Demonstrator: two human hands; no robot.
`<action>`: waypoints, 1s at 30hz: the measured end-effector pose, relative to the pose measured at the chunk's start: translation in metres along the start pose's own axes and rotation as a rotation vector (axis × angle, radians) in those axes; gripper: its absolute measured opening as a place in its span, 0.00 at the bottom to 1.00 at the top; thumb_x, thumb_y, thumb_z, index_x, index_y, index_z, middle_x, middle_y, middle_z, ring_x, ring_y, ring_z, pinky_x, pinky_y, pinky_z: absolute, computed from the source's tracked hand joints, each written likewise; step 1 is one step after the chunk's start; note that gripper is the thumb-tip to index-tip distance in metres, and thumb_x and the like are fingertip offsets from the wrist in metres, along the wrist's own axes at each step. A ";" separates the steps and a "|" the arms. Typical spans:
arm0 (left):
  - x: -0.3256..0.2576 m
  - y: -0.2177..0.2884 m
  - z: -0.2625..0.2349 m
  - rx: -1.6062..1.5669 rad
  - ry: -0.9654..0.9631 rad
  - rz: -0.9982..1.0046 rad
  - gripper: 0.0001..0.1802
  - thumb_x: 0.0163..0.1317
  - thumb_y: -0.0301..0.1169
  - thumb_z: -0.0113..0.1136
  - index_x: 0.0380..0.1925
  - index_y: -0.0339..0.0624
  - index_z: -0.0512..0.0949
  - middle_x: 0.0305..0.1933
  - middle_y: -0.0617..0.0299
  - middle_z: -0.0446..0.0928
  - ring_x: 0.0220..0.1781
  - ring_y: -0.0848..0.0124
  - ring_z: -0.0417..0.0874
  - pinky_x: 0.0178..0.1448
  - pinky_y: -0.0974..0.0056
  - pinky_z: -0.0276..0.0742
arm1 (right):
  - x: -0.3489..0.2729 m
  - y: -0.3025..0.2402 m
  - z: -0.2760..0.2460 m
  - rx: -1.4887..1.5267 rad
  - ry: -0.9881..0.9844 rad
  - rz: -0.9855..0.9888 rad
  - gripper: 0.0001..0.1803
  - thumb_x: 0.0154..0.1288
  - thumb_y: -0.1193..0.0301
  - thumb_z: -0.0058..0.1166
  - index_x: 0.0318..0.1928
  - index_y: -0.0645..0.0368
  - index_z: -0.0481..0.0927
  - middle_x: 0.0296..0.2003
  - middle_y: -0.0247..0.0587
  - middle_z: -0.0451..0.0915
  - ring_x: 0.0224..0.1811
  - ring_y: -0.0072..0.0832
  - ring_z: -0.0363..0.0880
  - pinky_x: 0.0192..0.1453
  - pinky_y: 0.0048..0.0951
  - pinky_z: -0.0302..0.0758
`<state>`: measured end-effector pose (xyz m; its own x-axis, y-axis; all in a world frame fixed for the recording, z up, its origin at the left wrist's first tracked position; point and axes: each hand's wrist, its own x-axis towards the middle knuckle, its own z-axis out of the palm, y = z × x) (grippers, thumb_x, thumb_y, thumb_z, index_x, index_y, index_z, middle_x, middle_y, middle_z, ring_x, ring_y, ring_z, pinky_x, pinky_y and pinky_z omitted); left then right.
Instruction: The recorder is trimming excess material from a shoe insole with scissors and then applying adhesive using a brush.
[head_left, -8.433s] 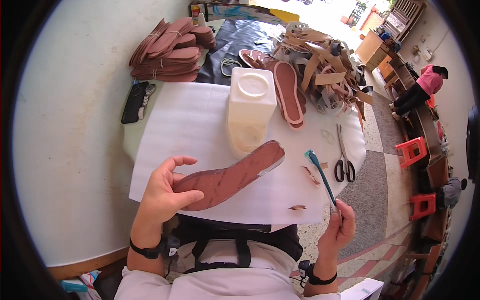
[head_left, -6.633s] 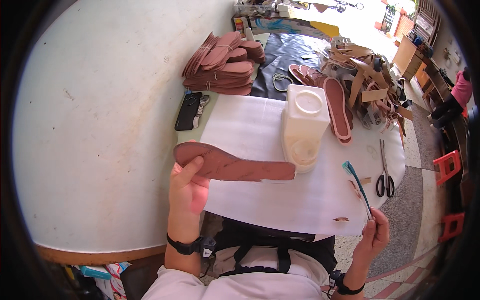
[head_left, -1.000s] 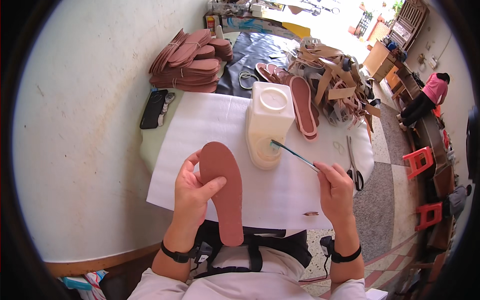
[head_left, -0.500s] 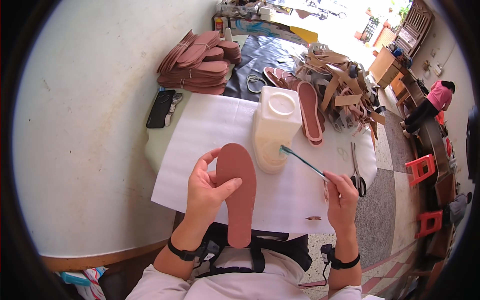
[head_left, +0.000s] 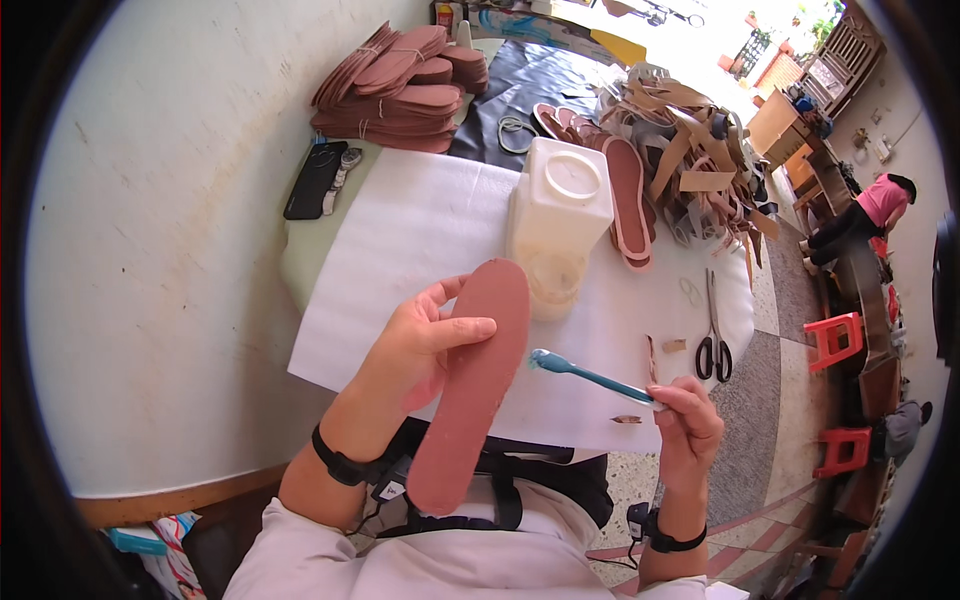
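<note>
A reddish-brown shoe insole (head_left: 470,400) is pinched in my left hand (head_left: 425,340), thumb on its upper face and fingers behind it. It tilts, its wide end away from me and its narrower end over my lap. My right hand (head_left: 688,420) grips the end of a teal toothbrush (head_left: 590,376). The brush's bristle head points left, close to the insole's right edge with a small gap between them. Just beyond stands a cloudy white plastic container (head_left: 560,215) with a cut-out opening low on its near side.
Bundled insoles (head_left: 395,95) are stacked at the far left, with a black phone (head_left: 316,180) and a watch (head_left: 343,177) nearer. Edged insoles (head_left: 628,200) lie beside a heap of tan strips (head_left: 690,150). Black scissors (head_left: 714,345) rest at right. A person in pink (head_left: 880,205) bends over a bench.
The toothbrush has come away from the container's opening and moved down-left toward the insole. My left hand has tilted the insole, its near end swinging left. The view has shifted slightly.
</note>
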<state>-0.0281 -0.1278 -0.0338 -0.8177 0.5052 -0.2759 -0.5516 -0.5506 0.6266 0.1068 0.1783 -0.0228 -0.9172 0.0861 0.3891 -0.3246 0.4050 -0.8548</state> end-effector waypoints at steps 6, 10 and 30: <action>0.003 -0.002 -0.003 -0.020 -0.047 -0.001 0.40 0.64 0.17 0.69 0.72 0.29 0.58 0.54 0.45 0.82 0.48 0.62 0.90 0.53 0.57 0.91 | -0.005 0.002 0.001 0.023 -0.020 -0.065 0.12 0.70 0.76 0.61 0.50 0.68 0.88 0.36 0.41 0.81 0.34 0.23 0.74 0.38 0.24 0.68; 0.003 -0.003 -0.001 -0.011 -0.056 -0.001 0.42 0.63 0.17 0.69 0.73 0.28 0.57 0.53 0.44 0.82 0.47 0.63 0.90 0.51 0.57 0.91 | -0.005 0.002 0.004 -0.009 -0.013 -0.078 0.12 0.69 0.77 0.61 0.50 0.68 0.88 0.35 0.41 0.82 0.34 0.24 0.74 0.37 0.24 0.68; -0.009 -0.005 0.011 0.160 -0.131 -0.062 0.47 0.59 0.16 0.72 0.75 0.29 0.57 0.46 0.46 0.87 0.45 0.63 0.91 0.50 0.56 0.90 | 0.006 0.021 0.000 -0.098 0.110 -0.051 0.12 0.71 0.79 0.60 0.52 0.67 0.88 0.34 0.34 0.77 0.32 0.18 0.68 0.35 0.21 0.62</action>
<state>-0.0159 -0.1224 -0.0264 -0.7487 0.6227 -0.2273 -0.5586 -0.4080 0.7221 0.0950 0.1873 -0.0381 -0.8675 0.1600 0.4710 -0.3412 0.4976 -0.7975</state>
